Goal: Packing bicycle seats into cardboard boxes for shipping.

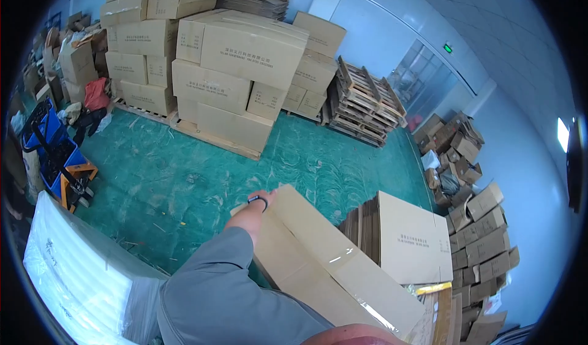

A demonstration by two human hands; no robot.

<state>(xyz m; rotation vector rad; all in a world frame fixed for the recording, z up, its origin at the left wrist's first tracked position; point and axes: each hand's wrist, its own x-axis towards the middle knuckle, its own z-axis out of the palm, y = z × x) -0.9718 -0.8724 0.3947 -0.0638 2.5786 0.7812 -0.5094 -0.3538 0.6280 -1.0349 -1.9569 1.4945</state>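
- Seen slanting across lower centre, down toward the lower right: a long brown cardboard carton (331, 244), just left of a stack of flat cardboard (413, 222).
- Plain and smooth on its broad faces, divided lengthwise by a dark seam, shining in streaks like clear tape (341, 255).
- Touched at its far end by the left hand (270, 195), banded darkly at the wrist.
- Cannot tell whether gripping or merely resting there, with the fingers mostly hidden.
- Covered along its lower edge by a grey sleeve (214, 271) and a rounded, unclear shape (358, 334).
- Hidden underneath; out of view, too, with the right hand.
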